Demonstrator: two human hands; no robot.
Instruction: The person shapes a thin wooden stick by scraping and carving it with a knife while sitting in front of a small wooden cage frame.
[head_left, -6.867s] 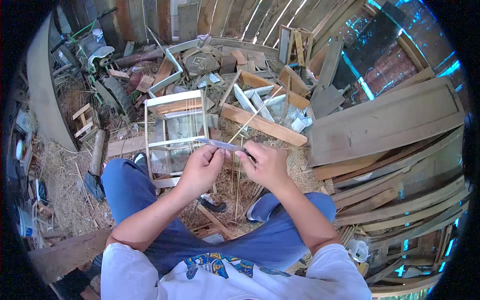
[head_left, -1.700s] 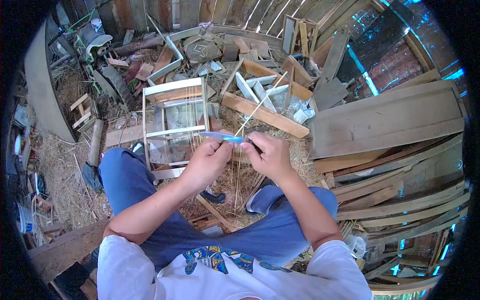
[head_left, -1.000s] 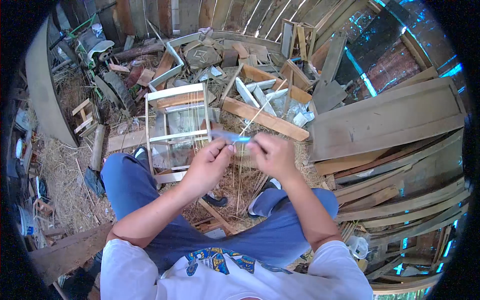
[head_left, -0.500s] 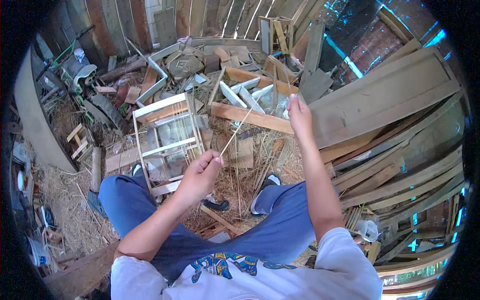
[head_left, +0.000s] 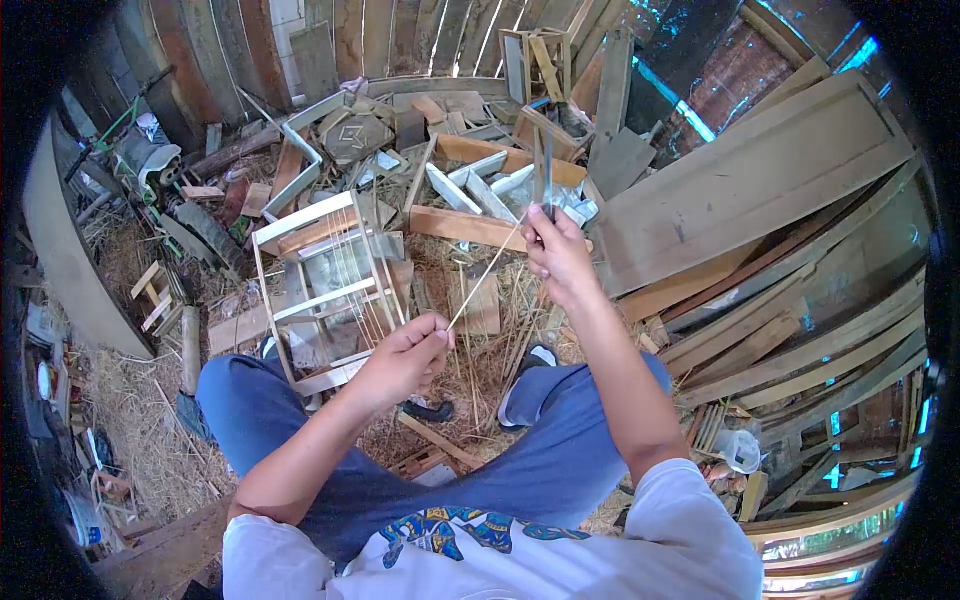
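My left hand (head_left: 405,358) is closed on one end of a thin pale stick (head_left: 482,288), which slants up toward my right hand. My right hand (head_left: 563,258) is wrapped round the handle of a knife (head_left: 547,175), its blade pointing up and away from me. The stick's far end meets the right hand close to the knife; whether the blade touches it I cannot tell. Left of my hands stands a light wooden frame (head_left: 325,302) with crossbars. Several thin strips (head_left: 347,262) run across it.
Straw covers the ground (head_left: 240,425) round my legs. Ahead lies an open wooden box (head_left: 470,226) with white-edged pieces inside. A large wooden panel (head_left: 745,195) leans at the right above stacked boards (head_left: 850,340). A clear plastic container (head_left: 740,452) sits at the lower right.
My right hand has come down and left, nearer the stick, and the knife now shows clearly. My left hand has moved slightly down, still holding the stick. The view has shifted a little.
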